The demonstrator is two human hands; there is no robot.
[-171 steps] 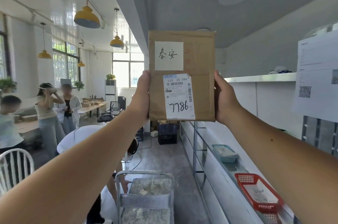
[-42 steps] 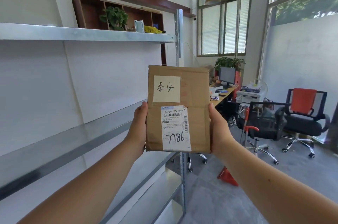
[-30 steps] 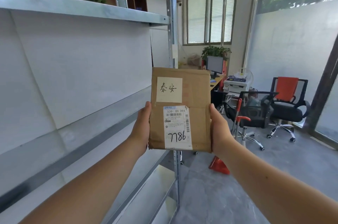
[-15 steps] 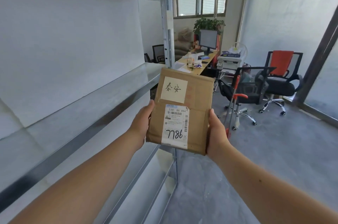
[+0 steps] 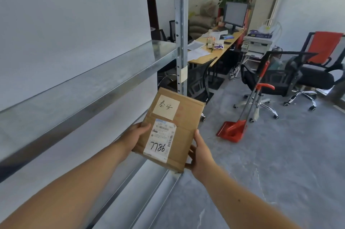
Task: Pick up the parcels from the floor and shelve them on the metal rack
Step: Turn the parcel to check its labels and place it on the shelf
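Note:
A flat brown cardboard parcel [image 5: 184,124] with a white note and a shipping label marked 7786 is held between both hands, tilted back with its top edge away from me. My left hand [image 5: 137,134] grips its left edge and my right hand [image 5: 200,152] grips its lower right edge. The metal rack [image 5: 97,86] runs along the left, its bare galvanised shelf at about chest height and another shelf lower down [image 5: 147,187]. The parcel hangs in the air beside the rack's upright post [image 5: 180,42], below the upper shelf's level.
A red dustpan with a long handle [image 5: 233,129] stands on the grey floor to the right. Black office chairs [image 5: 276,73], one with a red backrest [image 5: 324,47], a desk with a monitor [image 5: 235,14] and a printer [image 5: 258,43] fill the far end.
The view has dropped and the parcel has come lower and tilted flatter, staying next to the rack's post. Both hands keep their hold on it.

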